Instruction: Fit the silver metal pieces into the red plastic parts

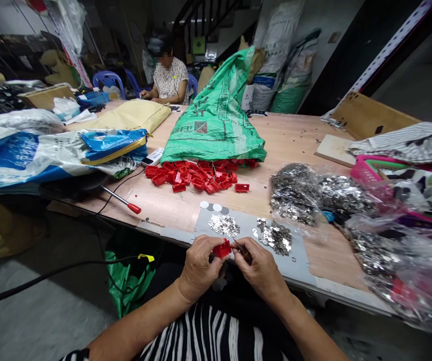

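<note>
My left hand pinches a small red plastic part above the table's front edge. In my right hand is a slim tool with a dark brown handle; its thin metal tip points toward the red part, and I cannot tell whether they touch. Just beyond my hands, a grey mat bears a pile of shiny small metal pieces and a darker metal pile. Farther back, many similar red parts spill from the mouth of a green woven sack.
Clear bags of metal pieces and a pink basket stand at right. A blue-and-white sack and a red-tipped metal lever are at left. Across the table sits another person. A black cable hangs at lower left.
</note>
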Tool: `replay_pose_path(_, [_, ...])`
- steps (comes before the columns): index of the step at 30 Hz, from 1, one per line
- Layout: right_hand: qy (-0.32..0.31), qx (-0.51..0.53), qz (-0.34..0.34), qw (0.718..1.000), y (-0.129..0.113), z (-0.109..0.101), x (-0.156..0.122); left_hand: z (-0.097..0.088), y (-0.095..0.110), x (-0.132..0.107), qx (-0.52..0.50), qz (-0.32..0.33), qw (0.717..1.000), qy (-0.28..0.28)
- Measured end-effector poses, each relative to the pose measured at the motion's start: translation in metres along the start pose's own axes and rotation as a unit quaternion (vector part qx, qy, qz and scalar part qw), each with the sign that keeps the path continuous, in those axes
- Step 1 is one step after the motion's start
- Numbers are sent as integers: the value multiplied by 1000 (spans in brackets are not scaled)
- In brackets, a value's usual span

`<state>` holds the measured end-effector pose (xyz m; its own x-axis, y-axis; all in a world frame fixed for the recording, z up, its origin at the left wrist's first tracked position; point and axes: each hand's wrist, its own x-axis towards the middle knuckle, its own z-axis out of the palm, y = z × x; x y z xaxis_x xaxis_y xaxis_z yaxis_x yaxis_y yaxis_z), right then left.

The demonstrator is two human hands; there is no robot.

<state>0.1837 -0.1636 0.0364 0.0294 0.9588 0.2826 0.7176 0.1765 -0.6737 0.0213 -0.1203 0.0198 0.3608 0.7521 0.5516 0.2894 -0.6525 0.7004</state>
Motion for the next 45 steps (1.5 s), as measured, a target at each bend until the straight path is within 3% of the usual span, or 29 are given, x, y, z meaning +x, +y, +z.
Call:
replay_pose_path(4, [-17,-5,-27,999,-1,-1,0,0,1,0,-5,8,1000,-6])
replay_pose_path(9, [-14,31,-15,999,-5,1,-1,1,2,0,-11,10,1000,-2])
replay_pose_path(17, [-89,198,81,973,6,-8,0,-3,3,-1,-9,-11,999,30])
replay_pose_path(24, [-67,225,129,963,17,-4,2,-3,3,0,-13,-1,1000,16])
replay_pose_path(34, [-144,380,172,897,14,3,3,1,6,-4,-25,41,998,-35])
replay_pose_path(45, [-182,453,261,833,14,-1,-22,-2,7,-12,-118,10,990,-71])
